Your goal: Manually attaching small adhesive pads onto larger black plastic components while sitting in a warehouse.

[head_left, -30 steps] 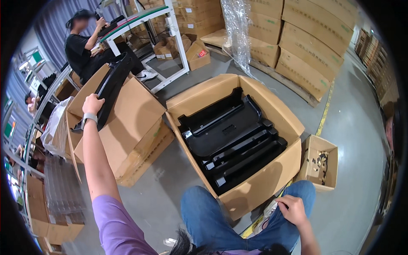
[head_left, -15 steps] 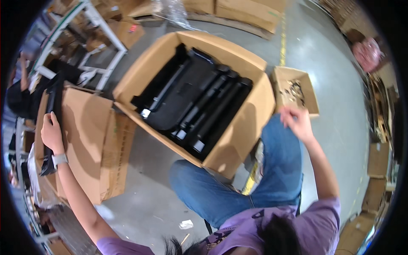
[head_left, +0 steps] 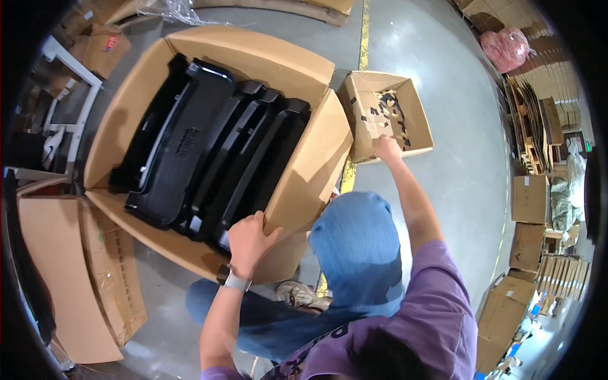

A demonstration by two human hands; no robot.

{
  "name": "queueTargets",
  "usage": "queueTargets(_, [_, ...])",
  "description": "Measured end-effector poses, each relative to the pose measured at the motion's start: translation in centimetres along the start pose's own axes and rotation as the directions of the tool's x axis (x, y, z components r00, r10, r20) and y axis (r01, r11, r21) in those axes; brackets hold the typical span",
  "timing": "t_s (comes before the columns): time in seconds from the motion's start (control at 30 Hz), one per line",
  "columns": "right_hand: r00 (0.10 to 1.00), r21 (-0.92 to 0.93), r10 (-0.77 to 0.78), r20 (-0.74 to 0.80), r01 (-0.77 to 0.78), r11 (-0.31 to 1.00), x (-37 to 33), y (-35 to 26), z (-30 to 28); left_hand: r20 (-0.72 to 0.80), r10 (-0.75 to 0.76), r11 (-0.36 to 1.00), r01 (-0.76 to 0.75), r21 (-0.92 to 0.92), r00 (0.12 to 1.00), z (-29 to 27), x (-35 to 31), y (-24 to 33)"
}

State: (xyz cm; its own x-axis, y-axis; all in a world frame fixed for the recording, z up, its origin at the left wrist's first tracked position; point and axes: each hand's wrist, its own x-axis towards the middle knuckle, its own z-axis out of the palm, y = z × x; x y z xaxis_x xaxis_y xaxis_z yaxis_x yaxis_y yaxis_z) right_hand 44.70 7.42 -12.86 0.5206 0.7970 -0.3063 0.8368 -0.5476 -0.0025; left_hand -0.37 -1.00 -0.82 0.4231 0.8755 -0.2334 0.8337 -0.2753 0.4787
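My left hand (head_left: 249, 242), with a pale watch band at the wrist, holds the near rim of a large open cardboard box (head_left: 310, 183). Its fingers curl over the edge and the thumb lies against the flap. Inside stand several long black moulded plastic parts (head_left: 183, 149), packed side by side and tilted. My right hand (head_left: 387, 149) is closed at the near rim of a smaller open cardboard box (head_left: 416, 120); its fingertips are hidden, so what they hold cannot be made out. Small black and yellowish pieces (head_left: 391, 113) lie scattered in that box.
A closed carton (head_left: 57, 266) stands at the left, with a dark long part (head_left: 28, 266) along its far side. A white metal frame (head_left: 76, 120) rises behind it. Yellow floor tape (head_left: 365, 31) runs past the small box. Stacked cartons (head_left: 531, 199) line the right.
My left hand has left the long black part at the left and come to the large box's rim. My right hand has moved onto the small box's near edge. The view has swung right.
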Motion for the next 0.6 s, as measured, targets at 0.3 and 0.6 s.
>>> queueTargets(0.3, [0.969,0.343,-0.025,0.245,-0.062,0.937,9.5,7.1,8.4,0.033,0.082,0.996,-0.083,0.018,0.996,1.7,-1.3,-0.7])
queueTargets(0.6, [0.859,0.499,-0.148,0.490,-0.138,0.856,1.1,4.9,12.9,0.154,0.032,0.998,-0.041,0.055,0.988,-0.1,-2.2,-1.6])
